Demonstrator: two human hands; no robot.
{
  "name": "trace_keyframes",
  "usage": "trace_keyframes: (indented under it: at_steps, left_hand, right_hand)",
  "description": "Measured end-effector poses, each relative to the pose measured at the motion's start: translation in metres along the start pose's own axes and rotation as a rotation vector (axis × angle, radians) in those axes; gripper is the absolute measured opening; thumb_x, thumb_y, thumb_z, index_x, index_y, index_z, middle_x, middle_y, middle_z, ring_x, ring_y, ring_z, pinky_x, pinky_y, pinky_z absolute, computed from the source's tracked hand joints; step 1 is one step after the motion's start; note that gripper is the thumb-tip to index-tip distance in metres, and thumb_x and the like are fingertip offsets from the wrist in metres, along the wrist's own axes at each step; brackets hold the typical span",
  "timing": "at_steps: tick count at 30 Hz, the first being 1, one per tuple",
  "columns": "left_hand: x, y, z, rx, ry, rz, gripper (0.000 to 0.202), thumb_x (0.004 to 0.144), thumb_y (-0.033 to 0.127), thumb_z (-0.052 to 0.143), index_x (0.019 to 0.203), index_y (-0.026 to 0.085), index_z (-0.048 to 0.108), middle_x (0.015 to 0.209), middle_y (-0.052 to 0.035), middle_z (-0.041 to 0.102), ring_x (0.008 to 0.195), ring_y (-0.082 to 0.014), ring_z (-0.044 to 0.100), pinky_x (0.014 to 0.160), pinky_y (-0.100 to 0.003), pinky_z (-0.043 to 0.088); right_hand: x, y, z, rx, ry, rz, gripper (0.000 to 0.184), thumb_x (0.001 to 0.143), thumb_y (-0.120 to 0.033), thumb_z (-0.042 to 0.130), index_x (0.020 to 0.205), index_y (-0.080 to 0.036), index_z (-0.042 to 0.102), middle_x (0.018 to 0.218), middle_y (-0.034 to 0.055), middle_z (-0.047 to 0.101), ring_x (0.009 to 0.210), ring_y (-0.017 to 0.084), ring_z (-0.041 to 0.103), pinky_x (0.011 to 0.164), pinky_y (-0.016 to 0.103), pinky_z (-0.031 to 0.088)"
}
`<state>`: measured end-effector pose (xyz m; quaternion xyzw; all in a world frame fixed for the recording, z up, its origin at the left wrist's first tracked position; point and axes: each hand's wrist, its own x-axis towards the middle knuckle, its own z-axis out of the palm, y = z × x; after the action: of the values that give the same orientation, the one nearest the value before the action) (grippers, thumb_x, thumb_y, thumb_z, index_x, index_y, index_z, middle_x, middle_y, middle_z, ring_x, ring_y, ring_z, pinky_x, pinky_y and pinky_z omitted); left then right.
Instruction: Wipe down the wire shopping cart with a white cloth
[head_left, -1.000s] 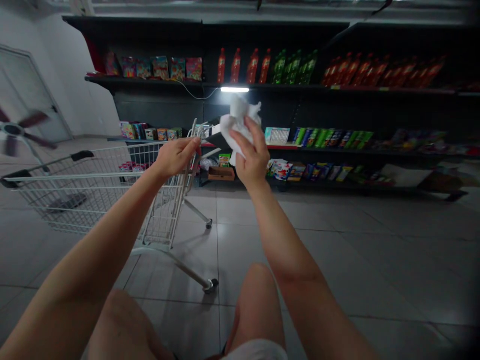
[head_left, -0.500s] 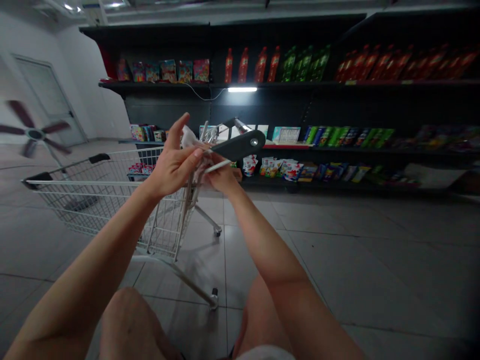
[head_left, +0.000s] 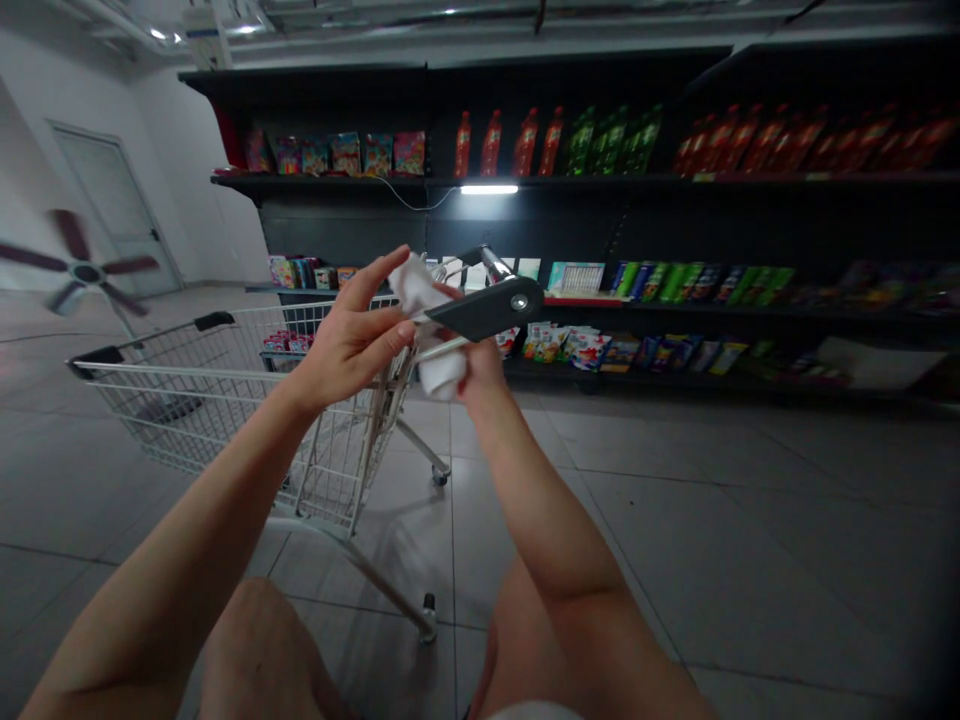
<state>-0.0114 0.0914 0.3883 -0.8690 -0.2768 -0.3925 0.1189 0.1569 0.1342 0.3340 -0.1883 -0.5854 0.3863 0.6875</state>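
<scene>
A wire shopping cart stands in front of me, turned to the left. Its dark grey handle end juts out between my hands. My left hand rests against the cart's rear frame, thumb and fingers stretched out, fingertips touching a crumpled white cloth. My right hand is under the handle, closed around the lower part of the white cloth, which wraps the handle's bar. My bare knees show at the bottom.
Dark shelves along the back wall hold red and green bottles and snack packets. A spinning fan stands at the left by a door. Grey floor tiles stretch to the right.
A second ago my right hand held the cloth up high. It has come down under the cart's handle, and the cloth now wraps the bar. My left hand's fingers have opened out.
</scene>
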Motion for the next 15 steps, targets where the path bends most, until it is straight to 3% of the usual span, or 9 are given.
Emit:
trace_keyframes:
  at_steps: [3, 6, 9, 11, 15]
  left_hand:
    - [-0.002, -0.001, -0.002, -0.007, -0.008, -0.001, 0.048, 0.093, 0.055, 0.029, 0.105, 0.024, 0.064, 0.154, -0.0021, 0.027, 0.137, -0.0291, 0.031, 0.107, -0.048, 0.038]
    - [-0.005, -0.005, -0.005, -0.020, -0.018, -0.008, 0.052, 0.093, 0.058, 0.026, 0.100, 0.023, 0.064, 0.154, -0.0019, 0.026, 0.135, -0.0287, 0.034, 0.106, -0.045, 0.040]
    - [-0.010, -0.011, -0.010, -0.042, -0.026, -0.024, 0.053, 0.092, 0.060, 0.026, 0.098, 0.024, 0.065, 0.151, -0.0010, 0.031, 0.132, -0.0284, 0.038, 0.105, -0.045, 0.041]
    - [-0.014, -0.016, -0.014, -0.053, -0.027, -0.031, 0.053, 0.092, 0.061, 0.026, 0.096, 0.026, 0.065, 0.148, -0.0004, 0.036, 0.130, -0.0278, 0.040, 0.105, -0.045, 0.042]
    - [-0.020, -0.022, -0.021, -0.095, -0.018, -0.041, 0.055, 0.091, 0.063, 0.026, 0.096, 0.026, 0.065, 0.143, -0.0014, 0.042, 0.127, -0.0266, 0.043, 0.104, -0.045, 0.042]
  right_hand:
    - [-0.012, -0.015, -0.006, 0.363, -0.009, 0.058, 0.026, 0.079, -0.047, 0.050, 0.075, -0.021, 0.055, 0.069, -0.0003, 0.057, 0.055, 0.009, 0.048, 0.045, 0.020, 0.043]
    - [-0.020, -0.024, -0.004, 0.490, -0.051, 0.103, 0.029, 0.079, -0.049, 0.050, 0.069, -0.021, 0.049, 0.061, -0.0030, 0.049, 0.045, 0.007, 0.033, 0.037, 0.017, 0.033]
    - [-0.028, -0.023, 0.007, 0.395, -0.061, 0.152, 0.031, 0.078, -0.052, 0.046, 0.071, -0.022, 0.047, 0.061, -0.0032, 0.045, 0.046, 0.008, 0.034, 0.039, 0.019, 0.034]
    - [-0.037, -0.017, 0.018, 0.266, 0.008, 0.147, 0.026, 0.078, -0.048, 0.044, 0.080, -0.023, 0.051, 0.067, -0.0019, 0.047, 0.052, 0.009, 0.040, 0.044, 0.021, 0.039]
    - [-0.069, 0.023, 0.047, -0.039, 0.128, 0.006, 0.032, 0.072, -0.035, 0.045, 0.103, -0.029, 0.052, 0.087, 0.0002, 0.056, 0.071, 0.014, 0.054, 0.060, 0.026, 0.048]
